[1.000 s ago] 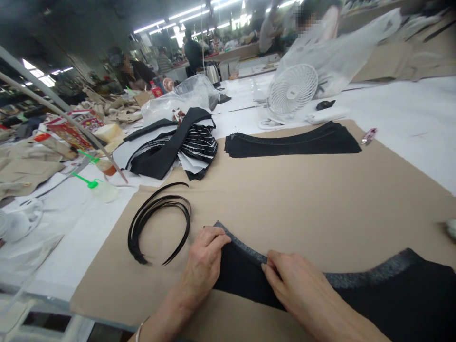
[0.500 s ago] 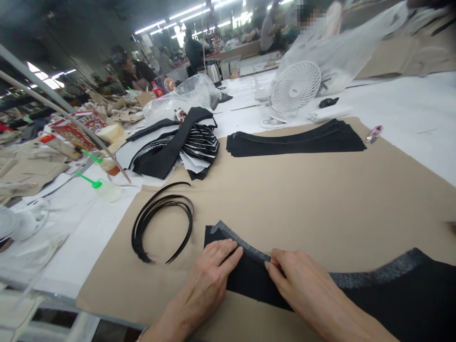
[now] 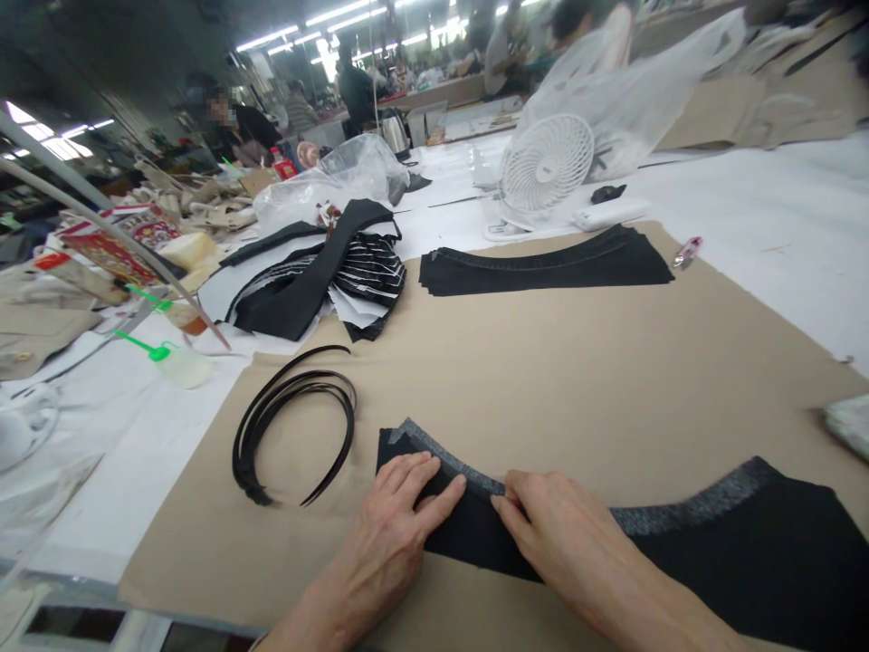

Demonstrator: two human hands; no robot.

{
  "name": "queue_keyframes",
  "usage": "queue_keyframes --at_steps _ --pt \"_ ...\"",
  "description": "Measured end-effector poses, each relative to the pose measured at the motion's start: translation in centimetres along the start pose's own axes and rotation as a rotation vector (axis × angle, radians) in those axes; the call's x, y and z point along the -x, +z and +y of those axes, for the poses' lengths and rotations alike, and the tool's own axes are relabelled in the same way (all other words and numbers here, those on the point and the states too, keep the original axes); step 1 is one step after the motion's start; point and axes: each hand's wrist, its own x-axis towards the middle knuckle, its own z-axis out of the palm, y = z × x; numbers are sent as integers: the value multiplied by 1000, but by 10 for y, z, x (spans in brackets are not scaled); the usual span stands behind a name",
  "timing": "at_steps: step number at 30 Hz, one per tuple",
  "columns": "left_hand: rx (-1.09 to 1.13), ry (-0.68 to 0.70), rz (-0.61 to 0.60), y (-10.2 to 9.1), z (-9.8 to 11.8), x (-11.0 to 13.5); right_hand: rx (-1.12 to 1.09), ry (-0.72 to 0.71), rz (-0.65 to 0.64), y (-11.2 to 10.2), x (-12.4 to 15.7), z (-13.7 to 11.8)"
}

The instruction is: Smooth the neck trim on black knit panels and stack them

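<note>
A long, curved black fabric piece (image 3: 767, 557) lies in front of me, a speckled grey strip (image 3: 689, 514) running along its concave upper edge. My left hand (image 3: 394, 521) rests on the piece's left part, fingers flat and thumb spread out just below the strip. To its right, my right hand (image 3: 567, 534) pinches the strip between thumb and forefinger at the edge. The wrist and forearm cover the middle of the piece. A loose coil of thin black strips (image 3: 253, 435) sits left of my left hand.
Beyond lie stacked black curved pieces (image 3: 543, 272) on brown paper (image 3: 516, 371), beside a pink-handled small tool (image 3: 688, 253). Farther back are a bundle of black and white pieces (image 3: 299, 294), a white fan (image 3: 547, 167) and green-tipped bottles (image 3: 180, 364). A whitish block (image 3: 848, 421) is at right.
The view has shifted slightly, so things appear farther left, and the whitish block shows more at the right edge. My left thumb has spread a little; my right hand keeps its pinch.
</note>
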Motion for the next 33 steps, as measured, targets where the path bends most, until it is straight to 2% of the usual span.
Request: queue_keyframes --at_steps 7,15,19,24,29,33 --pt "-43 21 68 -3 7 -5 49 -5 29 5 0 4" --pt "-124 -2 22 -2 12 -6 143 38 -18 -9 3 1" --pt "-151 20 3 -2 14 -5 171 71 3 -12 13 17" --pt "-165 28 -24 -3 17 -4 108 127 -35 -21 29 43" --pt "-186 38 -37 -2 17 -4 -3 95 -14 -22 33 59" --pt "-185 42 -29 1 16 -4 -10 85 22 -18 31 63"
